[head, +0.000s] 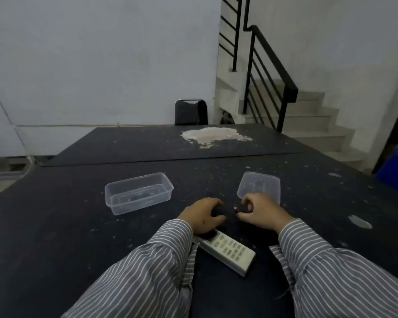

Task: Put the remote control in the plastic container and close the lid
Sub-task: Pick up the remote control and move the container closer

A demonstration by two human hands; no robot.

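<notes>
Left hand (202,214) curled on dark remote (225,211); right hand (260,211) gripping its end

We see a dark, speckled counter (78,226) with a pale patch (213,135), a black chair (190,112) behind, white wall (101,65), and stairs (319,125) with black railing (271,72) right.

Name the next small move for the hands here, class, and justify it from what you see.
Probably lift the dark remote, gripped by both the left hand and right hand, leftward over the open container, which sits empty with its lid off.
</notes>
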